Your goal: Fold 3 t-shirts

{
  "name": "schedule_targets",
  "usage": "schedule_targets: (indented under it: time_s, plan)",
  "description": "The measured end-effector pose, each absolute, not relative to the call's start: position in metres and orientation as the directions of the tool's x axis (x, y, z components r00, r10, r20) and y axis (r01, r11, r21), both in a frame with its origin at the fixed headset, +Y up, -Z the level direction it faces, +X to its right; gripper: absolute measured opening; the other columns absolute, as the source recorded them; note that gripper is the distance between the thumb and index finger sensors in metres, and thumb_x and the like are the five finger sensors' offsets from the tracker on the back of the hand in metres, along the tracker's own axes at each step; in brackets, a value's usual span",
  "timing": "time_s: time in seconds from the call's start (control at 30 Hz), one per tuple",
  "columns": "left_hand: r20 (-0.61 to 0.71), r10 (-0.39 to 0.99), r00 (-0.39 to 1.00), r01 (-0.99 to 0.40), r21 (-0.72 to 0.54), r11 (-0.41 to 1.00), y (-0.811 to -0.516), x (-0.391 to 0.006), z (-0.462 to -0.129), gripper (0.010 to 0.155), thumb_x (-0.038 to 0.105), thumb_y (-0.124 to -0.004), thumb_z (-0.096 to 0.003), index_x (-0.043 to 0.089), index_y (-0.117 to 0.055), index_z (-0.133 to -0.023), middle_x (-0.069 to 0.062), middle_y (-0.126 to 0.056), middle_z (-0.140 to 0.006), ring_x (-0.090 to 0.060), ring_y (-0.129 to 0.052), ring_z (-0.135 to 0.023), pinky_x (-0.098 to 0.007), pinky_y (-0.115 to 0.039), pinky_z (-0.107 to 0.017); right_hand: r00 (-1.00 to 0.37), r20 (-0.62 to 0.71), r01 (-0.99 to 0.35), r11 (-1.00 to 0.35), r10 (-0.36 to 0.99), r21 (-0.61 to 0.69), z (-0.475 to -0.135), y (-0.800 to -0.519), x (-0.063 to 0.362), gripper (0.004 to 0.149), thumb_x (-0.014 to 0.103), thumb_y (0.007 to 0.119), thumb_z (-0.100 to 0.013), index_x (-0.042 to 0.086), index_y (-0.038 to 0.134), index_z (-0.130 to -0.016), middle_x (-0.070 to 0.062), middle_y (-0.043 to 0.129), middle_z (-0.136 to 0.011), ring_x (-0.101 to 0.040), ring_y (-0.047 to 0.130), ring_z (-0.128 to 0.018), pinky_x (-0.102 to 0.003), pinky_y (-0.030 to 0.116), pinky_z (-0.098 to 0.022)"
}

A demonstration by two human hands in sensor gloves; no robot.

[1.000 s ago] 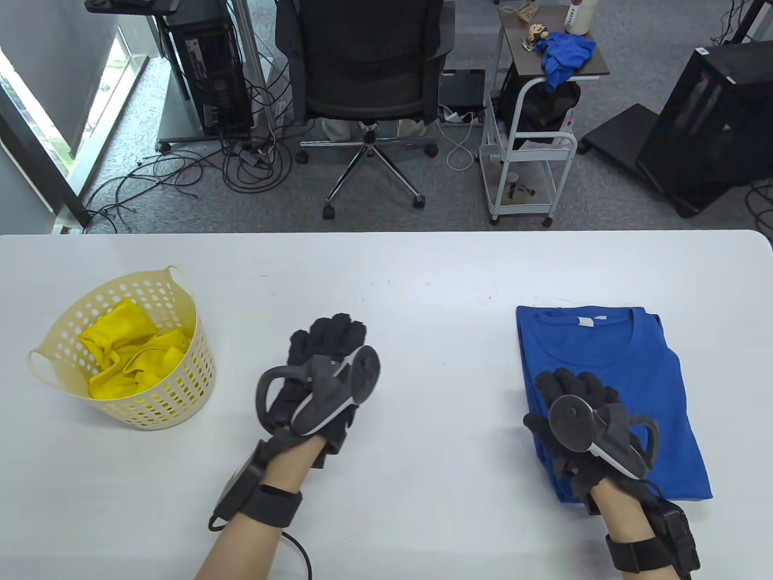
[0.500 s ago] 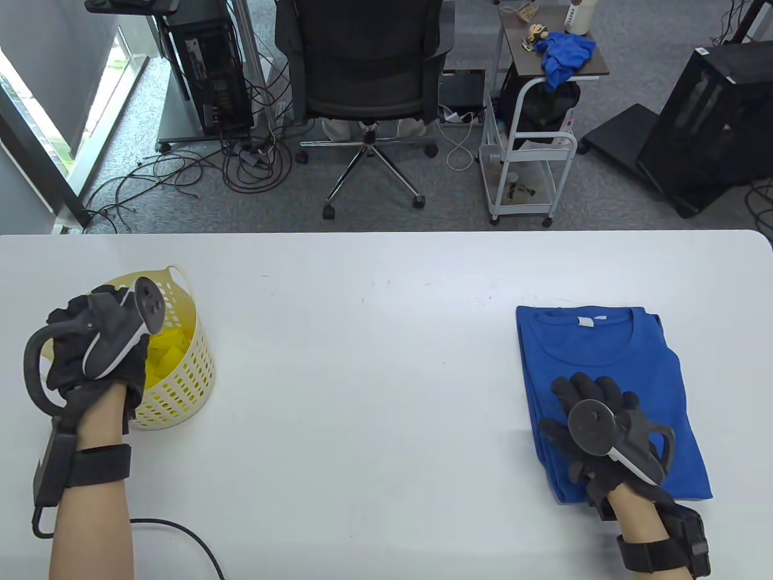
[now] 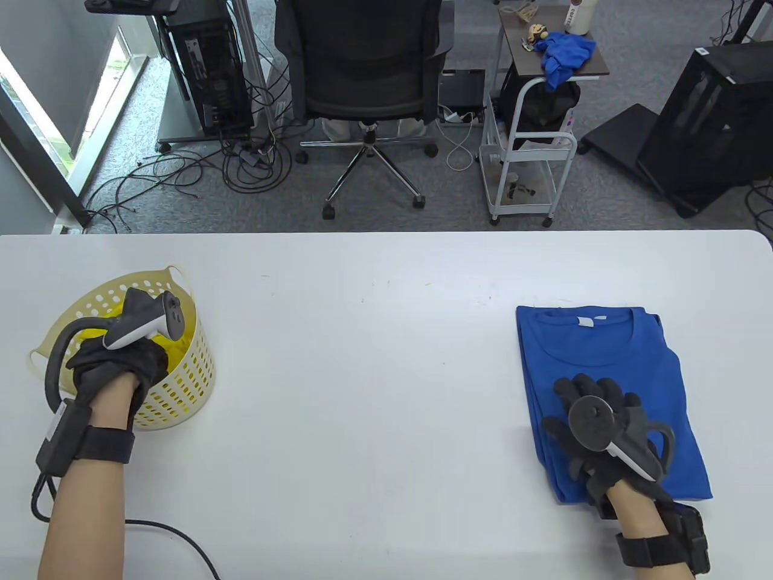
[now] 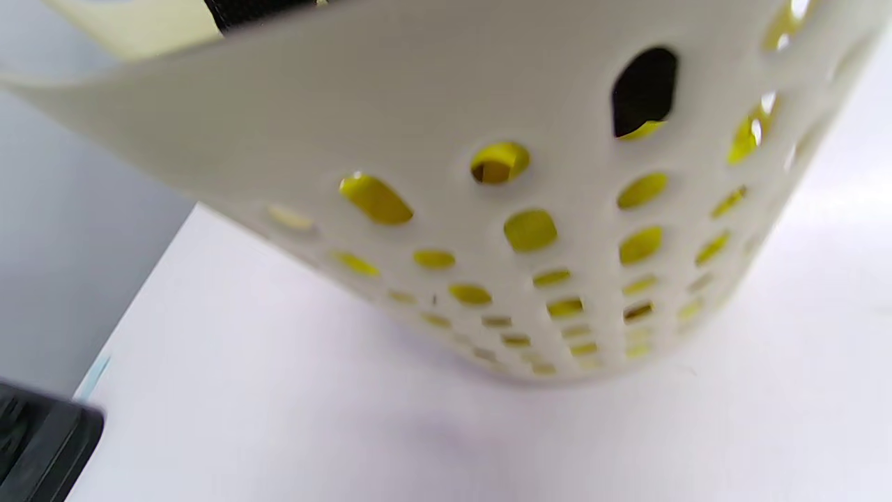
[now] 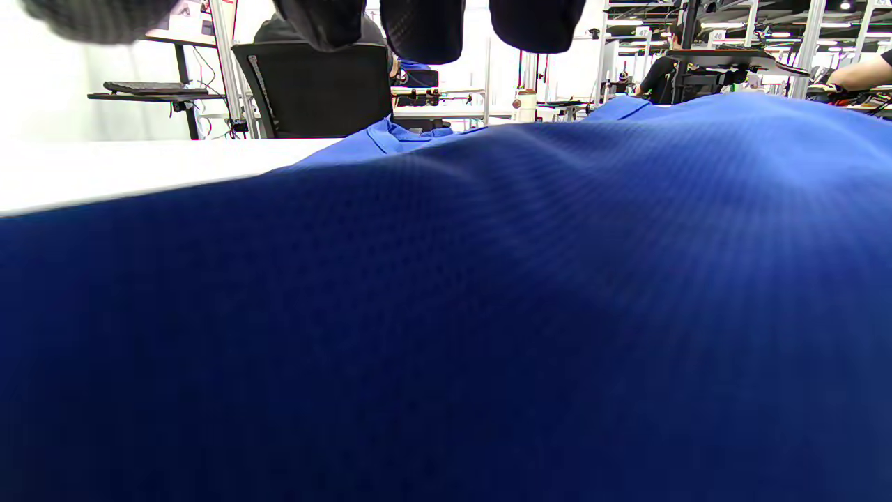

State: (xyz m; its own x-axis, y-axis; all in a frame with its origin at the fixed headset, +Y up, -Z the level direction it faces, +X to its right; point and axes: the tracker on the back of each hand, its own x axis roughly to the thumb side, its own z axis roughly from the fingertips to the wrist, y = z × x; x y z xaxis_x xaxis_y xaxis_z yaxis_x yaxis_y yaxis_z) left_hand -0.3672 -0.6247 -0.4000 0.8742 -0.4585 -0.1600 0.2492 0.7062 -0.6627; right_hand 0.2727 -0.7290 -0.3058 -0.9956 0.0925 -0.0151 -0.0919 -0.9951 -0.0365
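- A white counter (image 3: 386, 272) fills the lower half of the table view, its far right corner rounded;
- beyond it lies grey carpet (image 3: 604, 199), with loose black cables (image 3: 181, 175) tangled at the left;
- a black office chair (image 3: 362, 66) on a chrome star base stands opposite the middle of the counter;
- left of the chair stands a black computer tower (image 3: 208, 66); daylight enters through a window (image 3: 36, 103) at the far left;
- right of the chair stands a white wheeled cart (image 3: 525, 163), beside a small dark-topped table (image 3: 555, 54) carrying a crumpled blue cloth (image 3: 564, 57);
- a black cabinet (image 3: 712, 121) stands at the far right.
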Motion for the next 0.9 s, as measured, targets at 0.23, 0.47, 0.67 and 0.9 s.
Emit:
schedule_targets:
  time_s: [0.23,0.47,0.67,0.9]
  plan:
    - [-0.167,-0.495,0.853,0.280,-0.654,0.703,-0.635,-0.374,-0.401,0.075,0.052,-0.079,-0.0349,0.057,-0.043,-0.100,0.009,-0.056,-0.114,-0.019,-0.063,-0.106,-0.052,-0.055,-0.081,-0.995,-0.009,-0.095,-0.995,0.095,-0.031,-0.305,-0.728,0.271,0.068,0.055,0.071,-0.041,0.029,0.054,-0.102,-0.008,0.053,-0.114,-0.049,0.049,-0.105,-0.075,0.037,-0.072]
    - [-0.180,-0.446,0.877,0.217,-0.681,0.700,-0.650,-0.379,-0.410,0.062,0.053,-0.078,-0.0354,0.057,-0.058,-0.094,0.011,-0.061,-0.111,-0.018,-0.065,-0.105,-0.052,-0.056,-0.081,-0.996,-0.004,-0.094,-0.995,0.094,-0.039,-0.304,-0.728,0.271,0.068,0.055,0.071,-0.041,0.028,0.054,-0.102,-0.008,0.054,-0.113,-0.049,0.050,-0.105,-0.075,0.037,-0.072]
    - [-0.208,-0.432,0.878,0.174,-0.702,0.690,-0.661,-0.384,-0.414,0.050,0.055,-0.078,-0.0358,0.052,-0.071,-0.085,0.010,-0.062,-0.110,-0.019,-0.065,-0.105,-0.051,-0.057,-0.080,-0.995,-0.008,-0.095,-0.995,0.095,-0.014,-0.305,-0.730,0.272,0.068,0.055,0.071,-0.041,0.028,0.054,-0.102,-0.008,0.054,-0.113,-0.049,0.050,-0.105,-0.076,0.036,-0.072]
    - [-0.250,-0.378,0.891,0.141,-0.639,0.756,-0.652,-0.389,-0.414,0.043,0.050,-0.078,-0.0394,0.044,-0.076,-0.082,0.013,-0.071,-0.104,-0.016,-0.074,-0.099,-0.049,-0.062,-0.078,-0.995,-0.009,-0.101,-0.995,0.102,-0.008,-0.305,-0.730,0.271,0.067,0.054,0.071,-0.042,0.028,0.055,-0.101,-0.008,0.054,-0.113,-0.048,0.051,-0.105,-0.076,0.036,-0.072]
